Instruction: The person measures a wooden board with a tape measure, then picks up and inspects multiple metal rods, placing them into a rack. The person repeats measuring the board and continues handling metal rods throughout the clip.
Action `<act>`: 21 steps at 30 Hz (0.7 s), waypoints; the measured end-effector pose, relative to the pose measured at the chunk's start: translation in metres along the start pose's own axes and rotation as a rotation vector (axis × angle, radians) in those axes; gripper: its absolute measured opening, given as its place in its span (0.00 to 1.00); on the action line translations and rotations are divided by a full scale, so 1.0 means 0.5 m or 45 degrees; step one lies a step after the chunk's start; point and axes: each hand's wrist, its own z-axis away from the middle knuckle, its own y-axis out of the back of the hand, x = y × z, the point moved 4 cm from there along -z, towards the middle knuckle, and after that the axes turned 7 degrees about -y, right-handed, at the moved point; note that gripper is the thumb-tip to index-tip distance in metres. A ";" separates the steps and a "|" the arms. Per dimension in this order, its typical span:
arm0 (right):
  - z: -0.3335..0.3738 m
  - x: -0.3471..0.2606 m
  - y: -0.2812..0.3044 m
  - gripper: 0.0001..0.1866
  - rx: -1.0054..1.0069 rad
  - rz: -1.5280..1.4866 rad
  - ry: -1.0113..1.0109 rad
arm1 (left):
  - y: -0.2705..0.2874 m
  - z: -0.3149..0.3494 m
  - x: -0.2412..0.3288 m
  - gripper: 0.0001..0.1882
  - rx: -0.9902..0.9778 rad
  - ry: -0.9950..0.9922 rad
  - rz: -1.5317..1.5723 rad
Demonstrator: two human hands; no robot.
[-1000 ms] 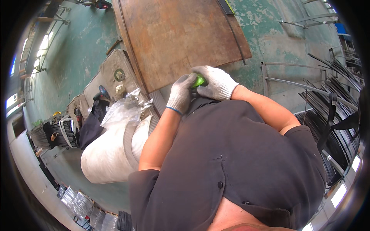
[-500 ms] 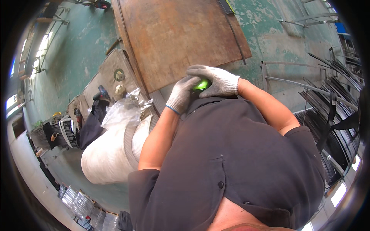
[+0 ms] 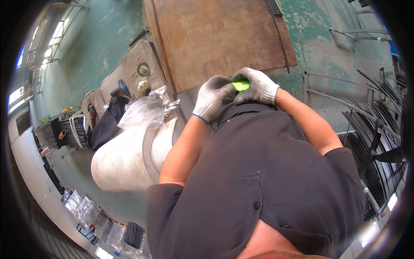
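At my waist, just short of the near edge of the brown board, both hands hold a small, bright lime-green object (image 3: 241, 86). Its kind is hard to make out because the fingers cover most of it. My left hand (image 3: 213, 98), in a white knit glove with a grey palm, pinches its left side. Curled over the top and right side is my right hand (image 3: 257, 87), in a matching glove, its thumb below the object. The two hands are close together against my dark shirt.
The large brown board (image 3: 220, 39) lies ahead, with a black-and-green item (image 3: 274, 7) at its far right. A padded bench (image 3: 125, 67) at left bears a drill (image 3: 123, 88), a plastic bag (image 3: 144, 113) and a white roll (image 3: 123, 162). Metal frames with black strips (image 3: 379, 116) stand at right.
The view has shifted, so the surroundings sit farther right. My fingers have turned the green object, and its face shows flatter and brighter between them. Both hands still hold it.
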 end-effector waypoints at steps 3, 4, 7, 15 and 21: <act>-0.008 -0.005 -0.005 0.42 -0.033 -0.004 -0.010 | 0.006 0.002 0.014 0.16 0.013 -0.052 -0.081; -0.010 -0.005 -0.007 0.43 -0.014 -0.025 -0.003 | 0.010 0.000 0.010 0.16 0.023 -0.069 -0.079; -0.017 0.007 -0.017 0.45 0.034 -0.084 0.024 | 0.020 -0.012 -0.011 0.16 0.071 -0.126 -0.067; -0.037 0.041 0.000 0.33 0.076 0.042 -0.128 | 0.096 -0.049 -0.071 0.09 0.359 -0.301 -0.327; -0.014 0.235 0.167 0.16 0.418 0.522 -0.282 | 0.344 -0.047 -0.143 0.08 0.813 -0.378 -0.612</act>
